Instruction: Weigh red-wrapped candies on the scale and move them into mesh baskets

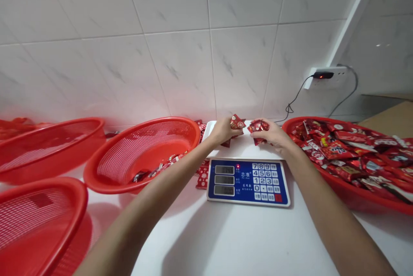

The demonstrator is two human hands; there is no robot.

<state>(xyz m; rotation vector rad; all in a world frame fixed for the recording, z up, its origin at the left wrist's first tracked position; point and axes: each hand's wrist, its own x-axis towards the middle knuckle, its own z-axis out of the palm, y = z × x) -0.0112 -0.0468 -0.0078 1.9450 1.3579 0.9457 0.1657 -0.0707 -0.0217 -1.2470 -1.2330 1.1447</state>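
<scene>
My left hand is closed on red wrapped candies, over the left side of a white weighing tray. Above the tray's right side, my right hand grips more red candy packets between thumb and fingers. The tray belongs to a digital scale whose blue keypad panel faces me, with three small displays on its left and a red light lit. Whether the packets rest on the tray is hard to tell.
Right of the scale stands a red basket heaped with wrapped candies. Another red basket, holding a few, is on the left, with more red baskets beyond. Red polka-dot packaging lies beside the scale. A wall socket holds a plugged-in adapter and cables.
</scene>
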